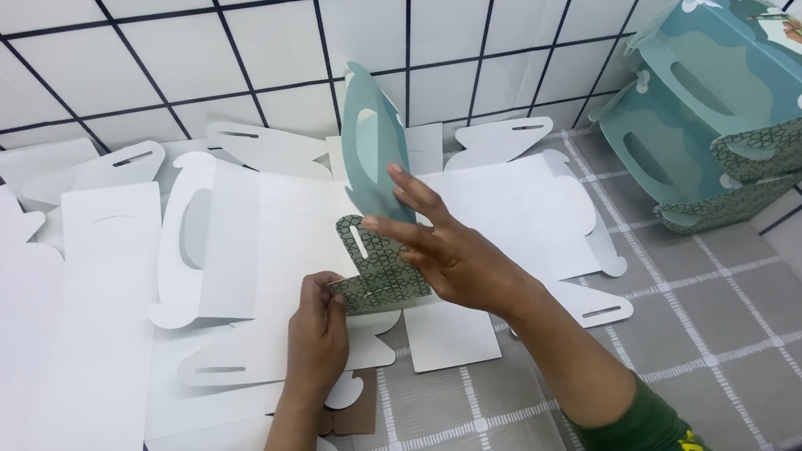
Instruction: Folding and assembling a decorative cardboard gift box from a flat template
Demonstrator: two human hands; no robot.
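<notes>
Left hand (316,321) pinches the patterned flap (376,274) of a flat cardboard box blank (319,215) mid-bench; right hand (449,250), fingers spread wide, seems to press the raised teal panel (372,148). Folded boxes (730,107) sit at the far right corner.

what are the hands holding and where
The left hand pinches the green patterned flap of a flat box blank at its corner; the right hand presses its open fingers against it.

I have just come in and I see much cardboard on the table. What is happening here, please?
A person is folding a flat cardboard box blank, white side up. The left hand pinches a green patterned flap, and the right hand, fingers spread, presses against an upright teal panel. More unfolded white blanks lie to the left. Finished teal boxes are stacked at the right by the tiled wall.
</notes>
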